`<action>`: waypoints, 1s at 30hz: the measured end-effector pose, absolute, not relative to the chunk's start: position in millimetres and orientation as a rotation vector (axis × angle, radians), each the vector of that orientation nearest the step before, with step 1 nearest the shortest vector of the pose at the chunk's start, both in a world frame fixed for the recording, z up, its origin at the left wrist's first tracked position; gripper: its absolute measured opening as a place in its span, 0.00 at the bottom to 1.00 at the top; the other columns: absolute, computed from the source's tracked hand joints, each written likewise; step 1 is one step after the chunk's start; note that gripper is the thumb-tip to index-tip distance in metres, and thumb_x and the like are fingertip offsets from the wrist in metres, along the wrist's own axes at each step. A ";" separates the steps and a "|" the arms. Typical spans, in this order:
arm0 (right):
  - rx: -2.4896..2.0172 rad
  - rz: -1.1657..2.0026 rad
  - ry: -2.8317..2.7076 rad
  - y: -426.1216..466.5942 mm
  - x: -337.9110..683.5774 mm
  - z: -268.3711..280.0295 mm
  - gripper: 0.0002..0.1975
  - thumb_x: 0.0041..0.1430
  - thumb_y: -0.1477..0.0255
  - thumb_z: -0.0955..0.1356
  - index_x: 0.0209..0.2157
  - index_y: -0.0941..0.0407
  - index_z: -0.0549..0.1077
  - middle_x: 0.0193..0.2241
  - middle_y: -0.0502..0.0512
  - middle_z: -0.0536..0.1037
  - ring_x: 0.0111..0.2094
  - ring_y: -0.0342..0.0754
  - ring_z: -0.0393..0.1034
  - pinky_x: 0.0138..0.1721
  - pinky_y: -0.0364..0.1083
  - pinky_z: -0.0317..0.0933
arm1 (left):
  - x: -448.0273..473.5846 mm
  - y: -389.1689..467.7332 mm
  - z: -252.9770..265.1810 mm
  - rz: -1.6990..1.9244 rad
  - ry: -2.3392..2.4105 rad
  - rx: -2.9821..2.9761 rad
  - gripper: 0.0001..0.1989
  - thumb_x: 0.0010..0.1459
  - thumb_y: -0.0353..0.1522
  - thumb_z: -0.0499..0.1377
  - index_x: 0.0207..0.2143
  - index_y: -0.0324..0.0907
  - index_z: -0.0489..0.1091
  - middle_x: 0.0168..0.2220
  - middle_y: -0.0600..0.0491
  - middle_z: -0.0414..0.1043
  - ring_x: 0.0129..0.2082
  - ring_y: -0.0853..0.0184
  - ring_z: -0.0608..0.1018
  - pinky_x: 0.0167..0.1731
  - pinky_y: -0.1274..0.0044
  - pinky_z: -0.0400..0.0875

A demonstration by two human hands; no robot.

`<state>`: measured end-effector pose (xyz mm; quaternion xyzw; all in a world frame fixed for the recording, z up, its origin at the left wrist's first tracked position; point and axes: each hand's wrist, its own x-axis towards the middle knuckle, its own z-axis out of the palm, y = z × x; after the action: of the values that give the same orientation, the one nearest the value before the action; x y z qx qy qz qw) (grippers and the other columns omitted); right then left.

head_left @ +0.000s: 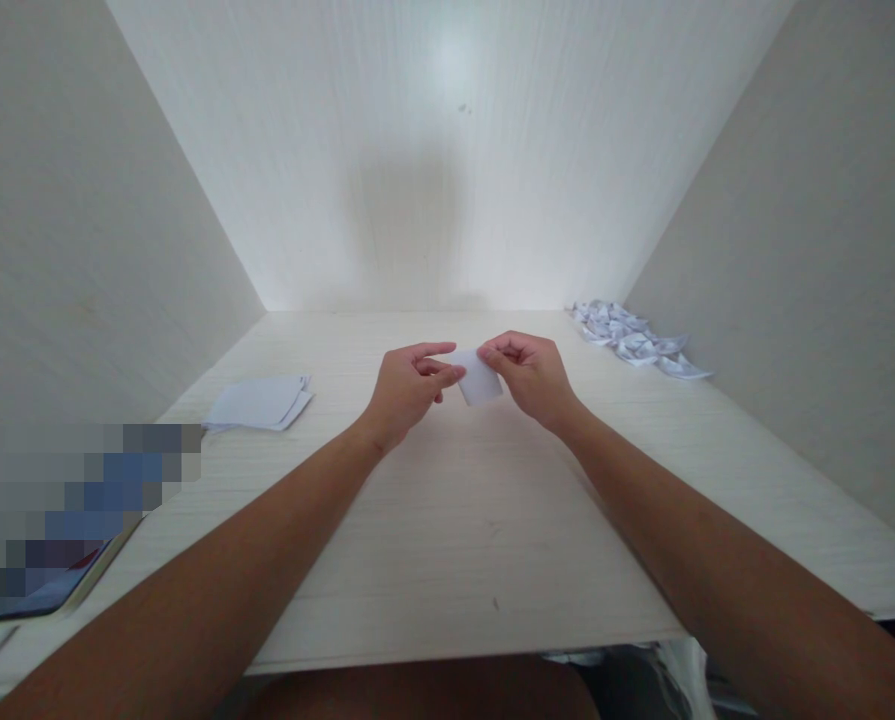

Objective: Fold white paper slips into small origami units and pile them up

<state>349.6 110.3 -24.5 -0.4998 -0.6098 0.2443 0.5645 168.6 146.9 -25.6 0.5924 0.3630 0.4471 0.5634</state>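
Note:
A small white piece of paper [481,380] is held up between both hands above the desk. My left hand [411,388] pinches its left edge with the thumb in front, the index finger stretched along the top. At the paper's upper right corner, my right hand [529,372] grips it between thumb and curled fingers. The paper looks flat and roughly rectangular; whether it is folded I cannot tell.
A stack of white paper sheets [256,403] lies on the left of the pale desk [417,560]. Several folded white paper pieces [627,335] are heaped at the back right. A device with a partly blurred-out screen [57,590] sits at the left front. Walls enclose three sides.

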 end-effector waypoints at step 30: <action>-1.192 0.563 -1.366 115.1 350.9 -30.2 0.12 0.54 0.61 0.72 0.27 0.56 0.76 0.25 0.52 0.78 0.27 0.45 0.69 0.31 0.46 0.63 | 172.4 156.2 -48.2 1.101 0.908 1.791 0.17 0.50 0.31 0.68 0.44 0.38 0.78 0.30 0.50 0.81 0.23 0.70 0.74 0.27 0.77 0.65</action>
<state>350.9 115.1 -30.2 -0.5105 -0.5850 0.2411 0.5823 172.4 156.2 -48.2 0.7122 0.3611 0.4378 0.4132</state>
